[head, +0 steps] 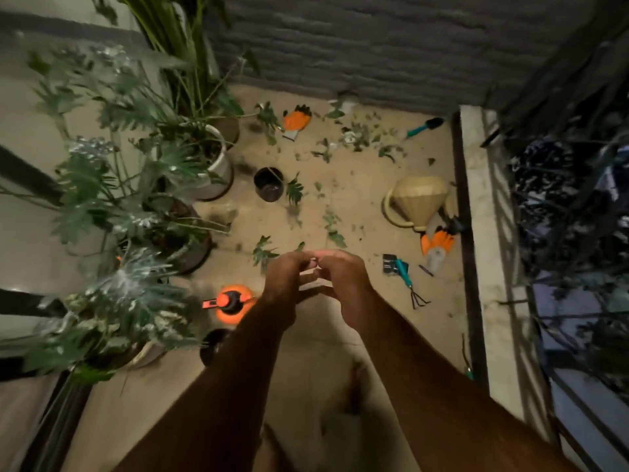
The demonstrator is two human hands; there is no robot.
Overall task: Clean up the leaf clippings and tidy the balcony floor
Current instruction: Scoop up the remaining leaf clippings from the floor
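Leaf clippings point(360, 137) scatter toward the kerb point(476, 199) (open floor point(316, 356) nearer).

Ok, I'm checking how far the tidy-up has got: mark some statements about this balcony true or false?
Leaf clippings lie scattered on the floor. True.
Both orange gloves lie side by side. False: one glove is near the wall, the other glove beside the watering can.
A hand grips the hand rake. False: it lies on the floor, apart from the left hand and right hand.
The orange sprayer stands by the potted plants. True.
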